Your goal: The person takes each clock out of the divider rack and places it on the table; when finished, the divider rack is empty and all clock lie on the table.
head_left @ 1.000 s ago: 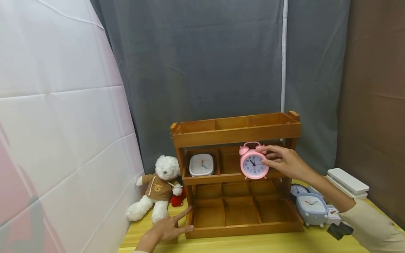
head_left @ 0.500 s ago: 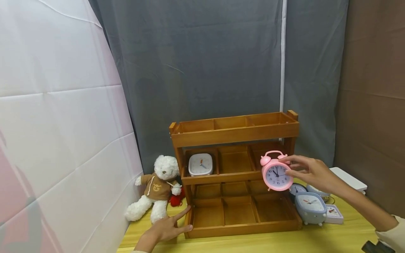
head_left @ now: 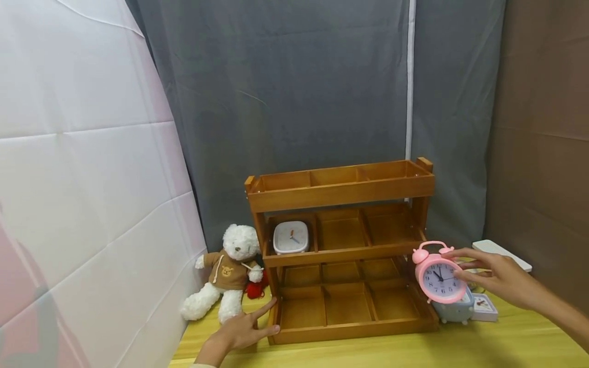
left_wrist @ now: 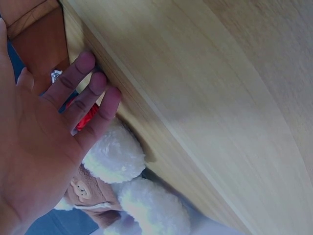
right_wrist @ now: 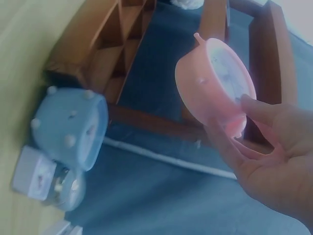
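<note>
A pink twin-bell alarm clock hangs in the air at the shelf's right end, pinched between the thumb and fingers of my right hand. In the right wrist view the clock is seen from its side, with thumb and fingers on its edge. My left hand touches the lower left corner of the wooden shelf, fingers spread and straight. A white square clock stands in the left compartment of the middle tier. Behind the pink one, a blue-grey clock is partly hidden.
A white teddy bear in a brown hoodie sits left of the shelf, beside something red. On the table's right stand a small white-and-pink square clock and a white flat box. Curtains close off the back and sides.
My right hand has carried the pink alarm clock from in front of the middle tier rightward and down, past the shelf's right end. My left hand has stayed at the corner.
</note>
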